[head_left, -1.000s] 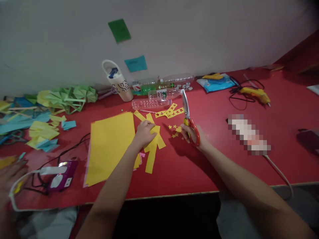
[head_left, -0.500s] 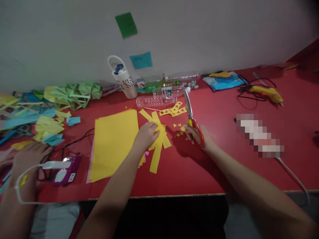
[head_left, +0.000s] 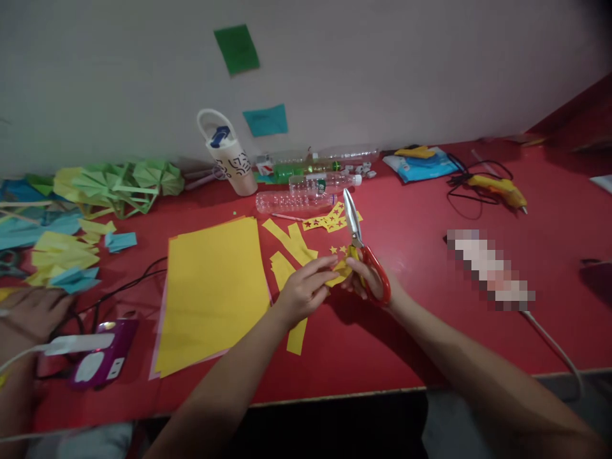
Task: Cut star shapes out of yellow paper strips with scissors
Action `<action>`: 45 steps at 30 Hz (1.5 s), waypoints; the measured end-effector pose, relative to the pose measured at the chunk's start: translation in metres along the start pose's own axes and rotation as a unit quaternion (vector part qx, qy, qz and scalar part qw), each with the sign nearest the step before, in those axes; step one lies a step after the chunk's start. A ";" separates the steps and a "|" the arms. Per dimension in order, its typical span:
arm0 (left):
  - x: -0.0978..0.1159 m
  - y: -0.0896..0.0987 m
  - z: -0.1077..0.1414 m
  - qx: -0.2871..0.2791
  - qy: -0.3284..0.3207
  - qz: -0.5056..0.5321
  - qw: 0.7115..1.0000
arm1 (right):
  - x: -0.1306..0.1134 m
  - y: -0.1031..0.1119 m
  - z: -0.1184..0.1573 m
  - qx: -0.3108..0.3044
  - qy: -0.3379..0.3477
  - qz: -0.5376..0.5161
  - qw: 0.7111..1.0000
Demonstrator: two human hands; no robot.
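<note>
My right hand (head_left: 364, 277) grips red-handled scissors (head_left: 352, 220), their blades pointing up and away from me and looking closed. My left hand (head_left: 306, 290) pinches a piece of yellow paper (head_left: 340, 273), and the right hand's fingers meet it at its other side. Beneath and left of my hands lie yellow paper strips (head_left: 297, 338). Small yellow stars (head_left: 333, 250) rest just behind the held piece, partly hidden by it. Star-punched yellow strips (head_left: 329, 220) are farther back. A stack of yellow sheets (head_left: 213, 293) sits left of my left hand.
Clear plastic bottles (head_left: 296, 202) and a white tumbler (head_left: 232, 167) line the wall. Folded green paper (head_left: 119, 182) is at the left, with another person's hand (head_left: 36, 312) by a purple box (head_left: 102, 357). A yellow glue gun (head_left: 500, 191) and a blue packet (head_left: 421, 166) are at the right.
My left hand has lifted a yellow paper piece from the strips and moved right to meet my right hand. The scissors stay in the right hand. The view has shifted slightly.
</note>
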State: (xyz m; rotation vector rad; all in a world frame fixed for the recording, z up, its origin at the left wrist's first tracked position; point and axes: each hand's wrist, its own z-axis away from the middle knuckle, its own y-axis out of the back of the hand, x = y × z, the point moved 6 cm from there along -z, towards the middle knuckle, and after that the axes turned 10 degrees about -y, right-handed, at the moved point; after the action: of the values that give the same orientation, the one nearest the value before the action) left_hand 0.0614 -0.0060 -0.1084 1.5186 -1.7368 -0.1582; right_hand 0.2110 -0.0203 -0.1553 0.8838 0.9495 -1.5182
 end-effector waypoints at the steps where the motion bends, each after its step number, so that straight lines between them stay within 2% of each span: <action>1: 0.001 -0.002 0.002 0.000 -0.015 0.000 1.000 | 0.001 0.000 0.000 0.002 -0.004 -0.008 1.000; 3: -0.001 -0.001 0.004 0.002 -0.019 0.005 1.000 | 0.000 0.001 0.000 0.008 -0.002 -0.021 1.000; 5: -0.006 0.003 0.005 0.006 0.014 0.041 0.999 | -0.002 0.002 0.001 0.013 0.010 -0.029 0.999; 7: -0.015 0.004 0.006 0.004 0.107 0.136 0.985 | -0.003 0.003 0.003 0.022 0.025 -0.029 0.999; 9: -0.022 0.000 0.008 0.008 0.197 0.248 0.948 | -0.003 0.002 0.005 0.029 0.032 -0.019 0.999; 12: -0.028 -0.005 0.012 0.011 0.330 0.263 0.907 | -0.002 -0.002 0.009 0.022 0.025 0.010 0.999; 14: -0.028 -0.014 0.015 -0.029 0.395 0.263 0.880 | -0.003 -0.006 0.012 0.011 0.019 0.027 0.999; 16: -0.025 -0.020 0.015 -0.066 0.406 0.273 0.869 | -0.005 -0.009 0.015 0.007 0.017 0.038 0.999; 18: -0.024 -0.023 0.014 -0.065 0.402 0.310 0.859 | -0.008 -0.011 0.017 0.007 0.014 0.043 0.999; 20: -0.025 -0.026 0.014 -0.058 0.407 0.366 0.835 | -0.010 -0.012 0.018 0.010 0.015 0.045 0.999; 23: -0.025 -0.031 0.017 -0.078 0.431 0.424 0.792 | -0.014 -0.012 0.019 0.016 0.027 0.054 0.998; 26: -0.023 -0.032 0.016 -0.072 0.438 0.455 0.772 | -0.017 -0.013 0.019 0.022 0.039 0.072 0.996; 32: -0.024 -0.033 0.012 -0.011 0.432 0.476 0.766 | -0.021 -0.013 0.018 -0.007 0.064 0.123 0.990; 36: -0.038 -0.014 -0.001 0.082 0.441 0.417 0.790 | -0.033 -0.004 0.018 -0.017 0.081 0.218 0.972; 39: -0.040 0.008 -0.025 0.147 0.406 0.383 0.816 | -0.042 0.001 0.018 -0.042 0.075 0.275 0.958; 42: -0.036 0.024 -0.046 0.187 0.373 0.373 0.829 | -0.045 0.005 0.019 -0.066 0.079 0.271 0.957; 45: -0.033 0.030 -0.054 0.205 0.362 0.344 0.841 | -0.042 0.004 0.023 -0.098 0.078 0.269 0.955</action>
State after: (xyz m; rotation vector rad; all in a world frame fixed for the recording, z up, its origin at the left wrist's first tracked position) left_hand 0.0708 0.0530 -0.0712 0.9106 -1.5873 1.0821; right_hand 0.2193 -0.0255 -0.1082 1.0255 0.8631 -0.8846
